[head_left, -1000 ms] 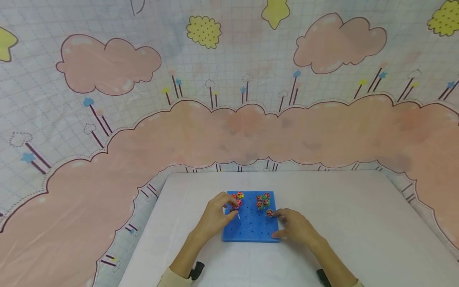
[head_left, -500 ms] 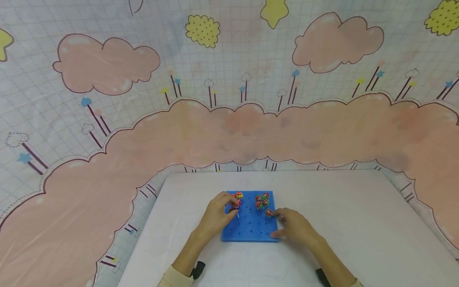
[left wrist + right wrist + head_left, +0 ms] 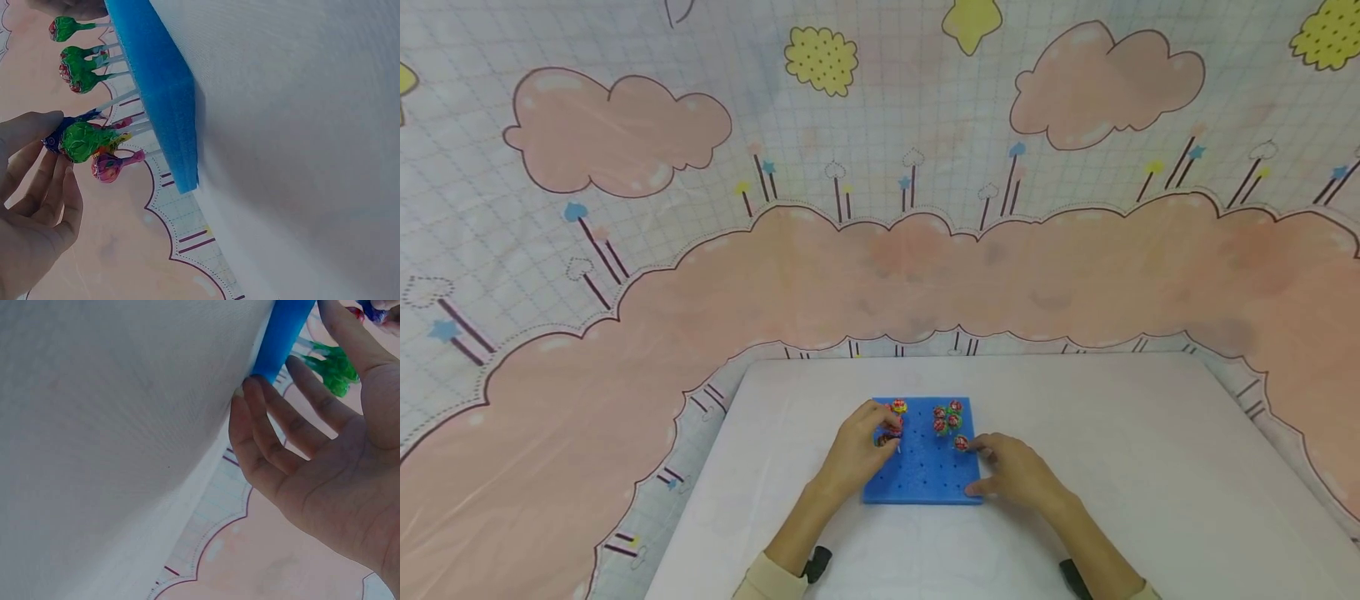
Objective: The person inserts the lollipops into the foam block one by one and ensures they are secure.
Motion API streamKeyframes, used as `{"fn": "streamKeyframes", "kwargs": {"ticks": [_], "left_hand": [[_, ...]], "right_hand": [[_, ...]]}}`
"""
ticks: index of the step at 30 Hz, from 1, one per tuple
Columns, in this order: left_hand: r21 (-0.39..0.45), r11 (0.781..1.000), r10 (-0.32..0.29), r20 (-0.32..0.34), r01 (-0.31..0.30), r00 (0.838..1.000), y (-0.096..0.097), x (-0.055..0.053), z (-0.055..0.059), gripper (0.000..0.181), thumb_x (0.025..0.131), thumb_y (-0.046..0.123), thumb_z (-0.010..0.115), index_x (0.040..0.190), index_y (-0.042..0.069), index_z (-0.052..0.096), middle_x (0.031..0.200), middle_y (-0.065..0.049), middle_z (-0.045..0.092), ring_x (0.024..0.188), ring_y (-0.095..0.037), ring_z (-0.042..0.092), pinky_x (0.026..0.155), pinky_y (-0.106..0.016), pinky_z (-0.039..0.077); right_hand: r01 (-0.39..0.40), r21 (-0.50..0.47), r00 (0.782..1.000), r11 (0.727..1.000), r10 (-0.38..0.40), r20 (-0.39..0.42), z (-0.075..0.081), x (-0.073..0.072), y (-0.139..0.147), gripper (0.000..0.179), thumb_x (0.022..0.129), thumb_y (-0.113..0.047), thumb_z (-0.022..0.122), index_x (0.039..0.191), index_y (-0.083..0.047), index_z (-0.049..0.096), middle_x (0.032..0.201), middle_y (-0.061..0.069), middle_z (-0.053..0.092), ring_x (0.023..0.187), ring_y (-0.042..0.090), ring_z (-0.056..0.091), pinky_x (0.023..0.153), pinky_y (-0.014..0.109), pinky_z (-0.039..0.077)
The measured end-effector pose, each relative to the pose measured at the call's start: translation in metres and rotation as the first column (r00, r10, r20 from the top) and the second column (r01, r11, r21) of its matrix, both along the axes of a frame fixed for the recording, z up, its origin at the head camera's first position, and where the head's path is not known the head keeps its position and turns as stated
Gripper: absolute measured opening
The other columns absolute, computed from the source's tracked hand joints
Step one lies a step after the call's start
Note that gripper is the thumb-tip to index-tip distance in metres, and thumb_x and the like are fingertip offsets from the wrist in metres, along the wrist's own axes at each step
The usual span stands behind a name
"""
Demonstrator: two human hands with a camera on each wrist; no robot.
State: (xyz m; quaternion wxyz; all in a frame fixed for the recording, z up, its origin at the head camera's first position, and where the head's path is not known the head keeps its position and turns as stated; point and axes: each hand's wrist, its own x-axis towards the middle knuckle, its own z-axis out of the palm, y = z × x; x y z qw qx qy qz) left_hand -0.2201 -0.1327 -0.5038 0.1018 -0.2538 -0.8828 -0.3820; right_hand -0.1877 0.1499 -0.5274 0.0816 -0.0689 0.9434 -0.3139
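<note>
A blue foam board [image 3: 925,471] with rows of small holes lies on the table. Between thumb and fingers, my left hand [image 3: 853,450] pinches a dark blue-wrapped lollipop [image 3: 54,140] over the board's left side. Its white stick points at the board; whether the tip sits in a hole I cannot tell. Beside it stand a green lollipop [image 3: 81,144], a pink lollipop [image 3: 106,167] and a yellow-red lollipop [image 3: 898,406], partly hidden by the hand. My right hand [image 3: 1018,471] rests against the board's right edge with loosely bent fingers, near a lone green-red lollipop [image 3: 961,443].
Several green-red lollipops [image 3: 947,419] stand clustered at the board's back right. The white tabletop [image 3: 1112,433] surrounds the board. A patterned cloth [image 3: 925,275] with clouds hangs behind the table.
My left hand has lowered the dark blue lollipop slightly, and less of its stick shows below the fingers. The right hand keeps its place at the board's edge. The head view has shifted slightly.
</note>
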Motion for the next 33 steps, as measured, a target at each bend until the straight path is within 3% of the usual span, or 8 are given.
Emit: {"fn": "streamKeyframes", "kwargs": {"ticks": [6, 11, 21, 28, 33], "left_hand": [[-0.021, 1.000, 0.005, -0.013, -0.005, 1.000, 0.0021, -0.0011, -0.0014, 0.027, 0.085, -0.002, 0.084, 0.102, 0.013, 0.069, 0.108, 0.005, 0.059, 0.098, -0.011, 0.062, 0.088, -0.040, 0.061], [-0.065, 0.998, 0.019, -0.023, -0.021, 1.000, 0.0021, -0.0012, -0.0009, 0.026, 0.085, 0.001, 0.085, 0.101, 0.015, 0.070, 0.107, 0.007, 0.059, 0.097, -0.010, 0.060, 0.088, -0.033, 0.060], [-0.061, 0.998, 0.003, 0.010, -0.002, 1.000, 0.0013, -0.0007, -0.0010, 0.025, 0.087, 0.002, 0.083, 0.102, 0.016, 0.070, 0.109, 0.005, 0.059, 0.098, -0.020, 0.063, 0.083, -0.032, 0.060], [-0.090, 0.996, 0.019, 0.024, -0.017, 1.000, 0.0021, 0.0007, -0.0019, 0.024, 0.087, 0.002, 0.084, 0.101, 0.016, 0.070, 0.111, 0.005, 0.061, 0.103, -0.013, 0.061, 0.092, -0.031, 0.059], [-0.089, 0.996, 0.025, 0.035, -0.022, 0.999, 0.0025, 0.0016, -0.0027, 0.024, 0.087, 0.002, 0.083, 0.102, 0.015, 0.071, 0.113, 0.004, 0.061, 0.111, -0.015, 0.062, 0.100, -0.034, 0.057]], "right_hand": [[-0.004, 0.000, 1.000, 1.000, 0.004, -0.012, 0.0000, -0.0002, 0.0001, 0.067, 0.068, -0.033, 0.099, 0.126, -0.014, 0.072, 0.119, 0.003, 0.073, 0.109, 0.026, 0.067, 0.094, 0.050, 0.057], [-0.008, -0.002, 1.000, 1.000, 0.008, -0.015, -0.0001, 0.0000, 0.0001, 0.066, 0.068, -0.032, 0.099, 0.126, -0.014, 0.072, 0.118, 0.003, 0.073, 0.108, 0.026, 0.067, 0.094, 0.050, 0.057], [-0.009, 0.001, 1.000, 1.000, 0.009, -0.015, -0.0019, 0.0004, 0.0004, 0.066, 0.068, -0.033, 0.099, 0.126, -0.014, 0.072, 0.117, 0.003, 0.073, 0.108, 0.025, 0.067, 0.093, 0.049, 0.058], [-0.011, -0.002, 1.000, 1.000, 0.011, -0.022, -0.0017, 0.0011, 0.0000, 0.066, 0.068, -0.033, 0.099, 0.125, -0.014, 0.072, 0.117, 0.004, 0.073, 0.108, 0.026, 0.067, 0.093, 0.050, 0.058], [-0.008, -0.001, 1.000, 1.000, 0.008, -0.017, -0.0010, 0.0011, 0.0001, 0.066, 0.068, -0.033, 0.099, 0.126, -0.014, 0.072, 0.117, 0.004, 0.073, 0.108, 0.025, 0.067, 0.094, 0.049, 0.058]]}}
